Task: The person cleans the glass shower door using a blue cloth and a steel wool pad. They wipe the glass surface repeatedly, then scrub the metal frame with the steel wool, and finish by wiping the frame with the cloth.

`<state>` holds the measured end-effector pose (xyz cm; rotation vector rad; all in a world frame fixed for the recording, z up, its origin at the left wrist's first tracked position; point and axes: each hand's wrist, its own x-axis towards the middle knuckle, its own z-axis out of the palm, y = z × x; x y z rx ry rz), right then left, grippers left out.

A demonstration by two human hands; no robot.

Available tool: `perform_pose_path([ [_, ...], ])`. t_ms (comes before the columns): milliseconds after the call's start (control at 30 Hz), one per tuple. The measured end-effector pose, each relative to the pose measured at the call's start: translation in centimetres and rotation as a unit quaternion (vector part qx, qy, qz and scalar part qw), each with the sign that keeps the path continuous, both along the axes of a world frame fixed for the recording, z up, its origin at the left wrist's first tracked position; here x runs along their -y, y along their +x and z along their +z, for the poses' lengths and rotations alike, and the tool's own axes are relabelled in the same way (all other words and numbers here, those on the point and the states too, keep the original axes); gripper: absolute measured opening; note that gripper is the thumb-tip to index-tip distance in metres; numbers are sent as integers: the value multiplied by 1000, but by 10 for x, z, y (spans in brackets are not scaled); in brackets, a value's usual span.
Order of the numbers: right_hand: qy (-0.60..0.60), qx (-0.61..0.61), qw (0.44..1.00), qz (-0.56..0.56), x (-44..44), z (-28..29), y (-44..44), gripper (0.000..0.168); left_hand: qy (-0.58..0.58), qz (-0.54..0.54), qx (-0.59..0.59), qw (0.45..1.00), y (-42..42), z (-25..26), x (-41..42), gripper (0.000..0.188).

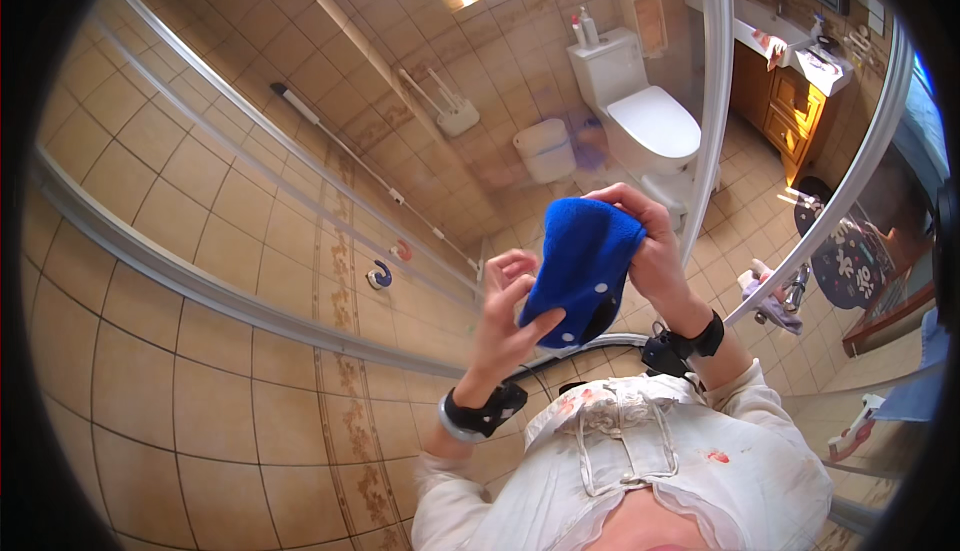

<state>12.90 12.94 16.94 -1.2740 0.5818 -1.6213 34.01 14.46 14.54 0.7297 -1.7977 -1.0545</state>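
Both hands hold a bright blue plush cloth pad (581, 266) up in front of my body. It has white round dots and a dark patch near its lower end. My left hand (504, 318) is at the pad's lower left side, its thumb across the front; the other fingers are partly curled and slightly blurred. At the upper right edge, my right hand (649, 243) grips the pad, with part of its fingers hidden behind the cloth. Black bands circle both wrists.
Framed glass panels (712, 100) surround me. Beyond are a white toilet (652, 119), a waste bin (546, 149) and a wooden vanity (787, 115). A metal door handle (796, 288) has a pale purple cloth (772, 311) beside it. A blue hook (380, 275) is on the left wall.
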Motion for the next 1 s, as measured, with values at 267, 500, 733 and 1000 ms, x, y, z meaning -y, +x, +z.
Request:
perform_pose_path([
  [267,92,169,958,214,2,-16,4,16,112,-58,-250,960,-34,-10,-11,80],
  [500,-20,-40,994,97,-2,-16,-7,28,236,-40,-177,955,-40,14,-20,56],
  [733,-252,-347,762,-485,-20,-34,-48,29,-382,458,-141,790,6,103,15,58],
  [1000,-183,-377,746,-517,-17,-88,-47,27,-573,444,124,678,9,184,98,83],
])
